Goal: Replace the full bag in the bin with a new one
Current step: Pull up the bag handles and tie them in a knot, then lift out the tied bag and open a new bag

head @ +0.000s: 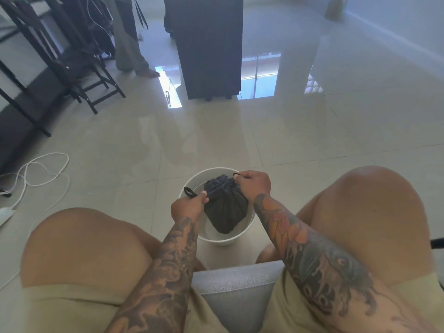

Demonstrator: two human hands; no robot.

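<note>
A small white round bin [192,181] stands on the tiled floor between my knees. Inside it sits a full black bag [227,210], gathered and tied at the top. My left hand [188,206] grips one black handle strip of the bag at the bin's left rim. My right hand [254,183] grips the other strip at the top right of the bag. Both strips are pulled apart across the knot. No new bag is in view.
I sit on a grey cushioned seat [240,284]. A dark cabinet [209,49] stands ahead, black chairs [79,63] at the far left. A white cable [43,174] loops on the floor at left. Another person's legs [129,44] stand at the back.
</note>
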